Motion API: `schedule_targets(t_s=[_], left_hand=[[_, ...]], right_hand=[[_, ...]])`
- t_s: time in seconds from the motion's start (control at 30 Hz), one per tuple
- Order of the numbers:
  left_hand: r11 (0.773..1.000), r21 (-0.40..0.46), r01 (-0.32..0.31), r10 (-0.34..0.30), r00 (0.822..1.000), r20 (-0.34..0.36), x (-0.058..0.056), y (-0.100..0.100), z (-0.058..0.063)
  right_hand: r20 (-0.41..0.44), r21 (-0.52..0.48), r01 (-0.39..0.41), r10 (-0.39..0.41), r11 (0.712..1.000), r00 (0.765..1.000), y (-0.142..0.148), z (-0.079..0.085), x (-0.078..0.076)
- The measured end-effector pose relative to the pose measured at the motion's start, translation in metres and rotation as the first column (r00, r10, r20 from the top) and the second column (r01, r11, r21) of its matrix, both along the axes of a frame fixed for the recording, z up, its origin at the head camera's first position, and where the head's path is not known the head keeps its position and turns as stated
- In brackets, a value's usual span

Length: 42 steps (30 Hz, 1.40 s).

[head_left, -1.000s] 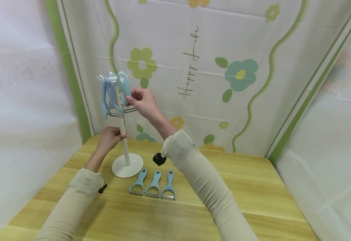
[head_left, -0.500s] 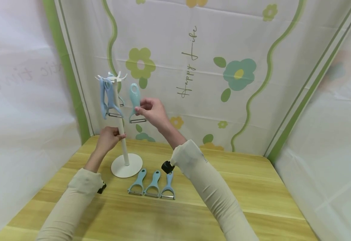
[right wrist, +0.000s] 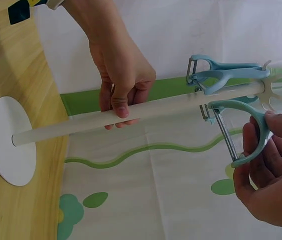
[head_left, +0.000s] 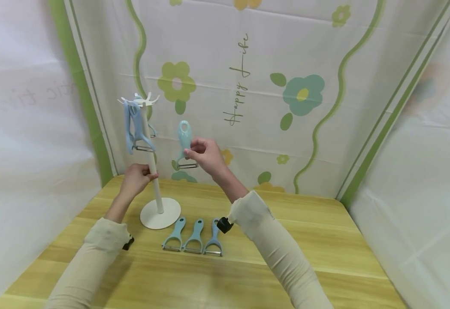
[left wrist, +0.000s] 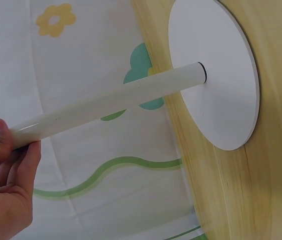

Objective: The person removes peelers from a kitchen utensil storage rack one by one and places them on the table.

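My left hand (head_left: 135, 179) pinches the white pole (left wrist: 106, 102) of an upright stand partway up, thumb on one side and fingers on the other. In my right hand (head_left: 209, 158) is a light teal Y-shaped peeler (head_left: 185, 134), held in the air to the right of the stand with its blade end down. Fingers and thumb grip it low on the handle, near the blade fork (right wrist: 250, 132). Blue peelers (head_left: 137, 124) hang from the hooks (head_left: 151, 99) at the stand's top left, and another peeler hangs behind the pole, mostly hidden.
The stand's round white base (head_left: 168, 216) rests on the wooden table (head_left: 279, 266). In front of it lie three peelers (head_left: 194, 236) in a row, blades toward me. A flower-printed curtain (head_left: 263, 141) hangs behind the table, with white sheets at both sides.
My right hand has taken the teal peeler off the stand's hooks and moved it right and down. My left hand keeps its grip on the pole.
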<state>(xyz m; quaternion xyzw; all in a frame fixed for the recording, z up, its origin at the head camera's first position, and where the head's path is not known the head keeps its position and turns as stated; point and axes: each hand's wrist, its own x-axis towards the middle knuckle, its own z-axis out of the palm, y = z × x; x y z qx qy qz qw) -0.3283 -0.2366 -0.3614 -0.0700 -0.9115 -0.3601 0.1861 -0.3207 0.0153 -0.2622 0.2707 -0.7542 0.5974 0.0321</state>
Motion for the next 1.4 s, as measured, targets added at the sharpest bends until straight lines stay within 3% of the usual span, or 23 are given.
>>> schedule_targets(t_s=[0.27, 0.57, 1.4], left_hand=[[1.000, -0.003, 0.002, -0.002, 1.000, -0.026, -0.002, -0.003, -0.004], [1.000, 0.018, 0.001, -0.001, 1.000, -0.007, -0.001, -0.002, -0.003], [1.000, 0.012, -0.001, 0.001, 1.000, 0.005, -0.004, -0.003, 0.000]], right_hand=[[-0.002, 0.001, -0.008, 0.008, 1.000, 1.000, 0.009, -0.017, 0.005], [0.046, -0.016, 0.003, -0.003, 1.000, 0.999, 0.028, -0.043, 0.010], [0.148, 0.022, 0.112, -0.114, 0.994, 0.982, 0.075, -0.091, 0.021]])
